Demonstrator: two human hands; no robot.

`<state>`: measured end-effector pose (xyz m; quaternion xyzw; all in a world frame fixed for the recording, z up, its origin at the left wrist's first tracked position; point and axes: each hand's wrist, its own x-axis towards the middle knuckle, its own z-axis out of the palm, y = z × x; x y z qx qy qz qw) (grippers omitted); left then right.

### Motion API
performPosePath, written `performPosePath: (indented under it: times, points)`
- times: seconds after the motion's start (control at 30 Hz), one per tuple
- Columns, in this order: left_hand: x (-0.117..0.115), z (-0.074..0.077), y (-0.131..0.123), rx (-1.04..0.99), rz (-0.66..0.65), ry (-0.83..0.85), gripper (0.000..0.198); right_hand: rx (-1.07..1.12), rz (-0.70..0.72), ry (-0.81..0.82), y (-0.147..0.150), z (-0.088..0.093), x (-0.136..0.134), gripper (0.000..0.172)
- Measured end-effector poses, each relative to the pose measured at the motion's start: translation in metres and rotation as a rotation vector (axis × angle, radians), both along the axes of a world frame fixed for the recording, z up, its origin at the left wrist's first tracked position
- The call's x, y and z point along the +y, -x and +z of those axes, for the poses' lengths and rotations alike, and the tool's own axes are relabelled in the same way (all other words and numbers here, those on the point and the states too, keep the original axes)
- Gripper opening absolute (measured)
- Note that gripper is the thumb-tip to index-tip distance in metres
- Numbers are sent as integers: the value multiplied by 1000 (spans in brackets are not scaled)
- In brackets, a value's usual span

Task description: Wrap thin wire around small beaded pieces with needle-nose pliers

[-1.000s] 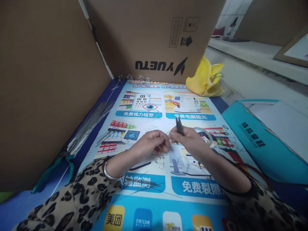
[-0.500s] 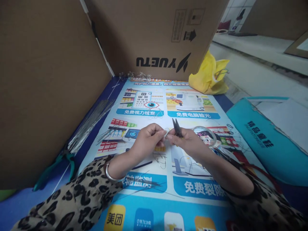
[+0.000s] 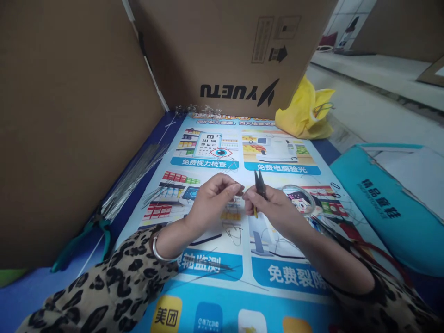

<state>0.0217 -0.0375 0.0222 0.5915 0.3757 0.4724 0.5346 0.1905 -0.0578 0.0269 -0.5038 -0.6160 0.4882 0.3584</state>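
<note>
My left hand (image 3: pixel 217 196) is closed in a pinch over the poster, its fingertips on a small piece of thin wire (image 3: pixel 243 193) that barely shows. Close by on the right, my right hand (image 3: pixel 274 206) is wrapped round small pliers (image 3: pixel 260 182). Their dark jaws point up and away, and a bit of yellow handle shows below the fingers. The right thumb and forefinger meet near the wire's other end. Below the hands, a bent wire shape (image 3: pixel 233 233) lies on the printed poster (image 3: pixel 246 273), with loose dark wires (image 3: pixel 215 268) nearer me.
At left lie a bundle of straight wires (image 3: pixel 133 180) and green-handled pliers (image 3: pixel 83 243). Cardboard panels (image 3: pixel 239 51) stand behind and left. A yellow bag (image 3: pixel 305 115), teal box (image 3: pixel 374 203), clear ring (image 3: pixel 314 201) and red-handled tool (image 3: pixel 385 261) are at right.
My hands have moved slightly apart at the fingertips. The pliers in my right hand have turned a little more upright, and their yellow handle now shows. The whole view has shifted slightly.
</note>
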Motion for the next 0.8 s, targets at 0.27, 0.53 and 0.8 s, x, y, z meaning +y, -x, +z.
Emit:
performPosePath:
  times: [0.27,0.53,0.8]
  points:
    - [7,-3,0,-284,102,88,18,527,227,536,11,-5,-15,36]
    - [6,-2,-3,-329,117,150,19,633,344,614,13,-16,-19,34]
    - [3,0,-6,-305,95,132,16,685,370,632,14,-22,-17,34]
